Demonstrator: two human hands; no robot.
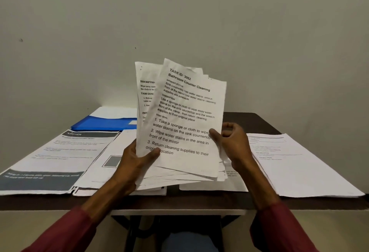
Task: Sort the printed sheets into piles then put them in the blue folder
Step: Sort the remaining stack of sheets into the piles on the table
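Dark red sleeves [65, 229] come up from the bottom corners of the frame, with bare forearms reaching over the near edge of a dark brown table [179, 201]. Both hands are raised above the tabletop at the centre of the frame, apart from each other, and together they hold a fanned stack of white printed sheets [185, 122] upright and tilted. The left hand [135, 160] grips the stack's lower left edge, its thumb pressed flat on the front sheet over the last printed line. The right hand [231, 142] pinches the right edge of the front sheet, with the thumb on the printed face and the other fingers curled behind. That front sheet is headed "TASK ID: 3062, Bathroom Counter Cleaning".

A flat blue plastic folder [103, 125] lies on the table at centre left, behind the stack, with a plain white sheet [115, 112] lying on its far part. In the lower left of the frame lies a pile whose top page has dark grey bands and the heading "KITCHEN" [60, 156]. Just beside it, toward the centre, is a pile topped by a page with a grey rectangle [103, 164]. More white paper [211, 185] lies flat under the raised stack. At the right of the frame lies another pile of white text pages [295, 164]. A plain pale wall [179, 12] fills the upper frame.
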